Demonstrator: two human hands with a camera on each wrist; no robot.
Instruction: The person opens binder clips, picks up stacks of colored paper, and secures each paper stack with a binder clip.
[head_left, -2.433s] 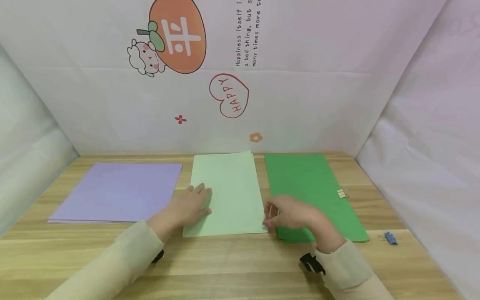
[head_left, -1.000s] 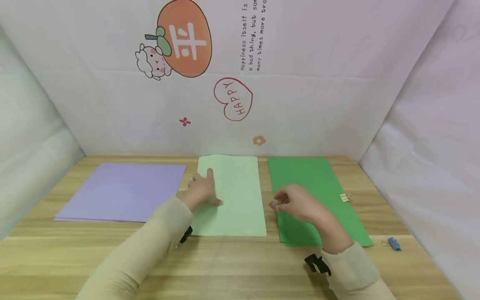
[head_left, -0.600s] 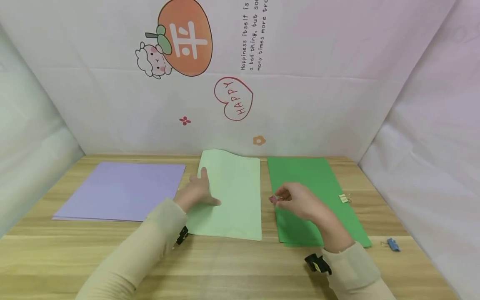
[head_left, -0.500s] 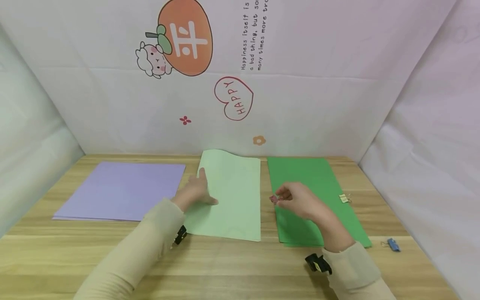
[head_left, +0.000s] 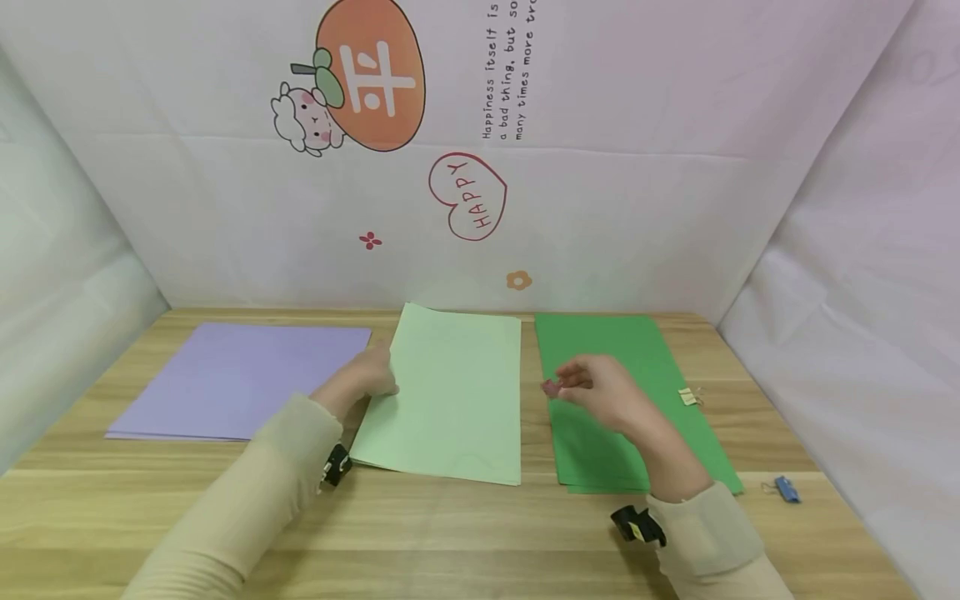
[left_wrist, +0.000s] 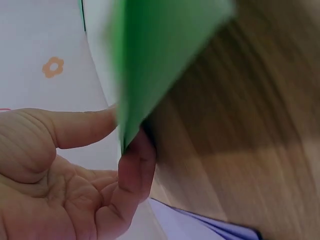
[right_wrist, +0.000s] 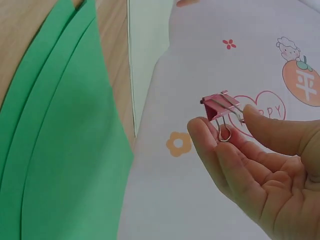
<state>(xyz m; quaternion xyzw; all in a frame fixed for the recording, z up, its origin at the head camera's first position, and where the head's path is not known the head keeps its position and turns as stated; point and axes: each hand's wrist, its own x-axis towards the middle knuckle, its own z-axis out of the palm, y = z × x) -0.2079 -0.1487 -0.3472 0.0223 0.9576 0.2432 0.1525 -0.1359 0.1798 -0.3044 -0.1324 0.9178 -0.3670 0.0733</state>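
Note:
My left hand [head_left: 367, 375] is at the left edge of a small stack of light green paper [head_left: 457, 396] in the middle of the table. In the left wrist view, the thumb and curled fingers pinch the edge of the paper [left_wrist: 155, 60] from both sides. My right hand [head_left: 603, 387] holds a pink binder clip [right_wrist: 219, 105] by its wire handles, between thumb and fingers. That hand hovers over the left edge of the dark green paper [head_left: 600, 450], and the clip's mouth points left toward the light green stack.
Purple paper [head_left: 247, 375] lies on the left of the wooden table [head_left: 450, 542]. A pale yellow binder clip [head_left: 687, 397] grips the right edge of the dark green paper. Farther right lies a blue binder clip [head_left: 787, 489]. White printed cloth [head_left: 615, 208] stands behind.
My left hand has slid left from the middle of the light green paper to its edge, and the curl at the paper's far end has flattened. My right hand has carried the pink clip farther back.

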